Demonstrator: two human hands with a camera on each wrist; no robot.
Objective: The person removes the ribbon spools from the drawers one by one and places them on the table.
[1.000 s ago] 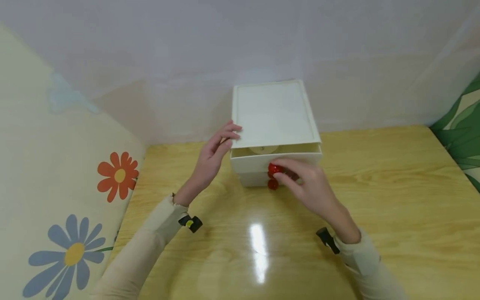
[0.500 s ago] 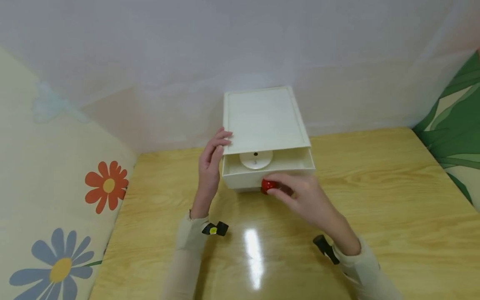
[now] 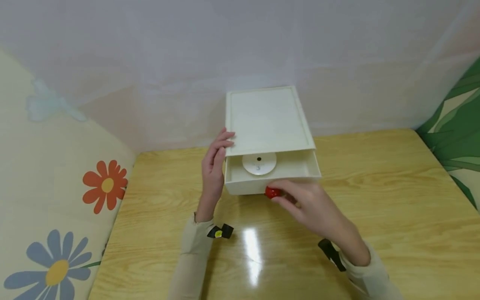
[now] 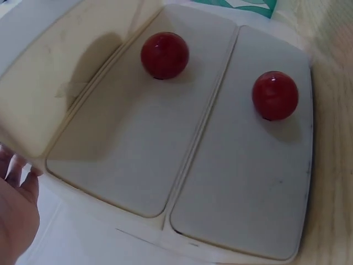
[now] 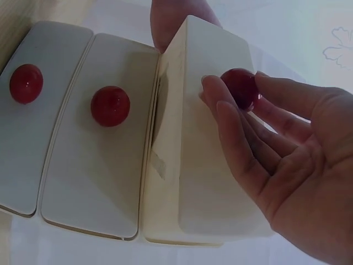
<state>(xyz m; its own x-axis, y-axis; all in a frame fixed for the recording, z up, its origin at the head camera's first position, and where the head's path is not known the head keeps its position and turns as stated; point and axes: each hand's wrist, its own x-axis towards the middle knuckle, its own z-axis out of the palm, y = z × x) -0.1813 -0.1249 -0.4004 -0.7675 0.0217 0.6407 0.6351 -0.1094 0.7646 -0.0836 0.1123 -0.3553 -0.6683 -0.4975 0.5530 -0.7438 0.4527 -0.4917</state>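
A small white drawer cabinet stands against the back wall. Its top drawer is pulled partway out and holds a round white disc with a dark centre spot. My right hand pinches the red ball-shaped knob on that drawer's front between thumb and fingers. On the cabinet's left side rests my left hand, its fingertips reaching the top edge. Below the pulled drawer are two closed drawer fronts, each with a red knob, seen in both wrist views.
The cabinet sits at the back of a glossy wood-grain table. A wall with printed flowers runs along the left, and green printed leaves cover the right corner. Dark straps are on both sleeves.
The right hand has drawn the top drawer out toward me by its knob, exposing more of the disc. The left hand has stayed at the cabinet's left side. The head view has shifted a little.
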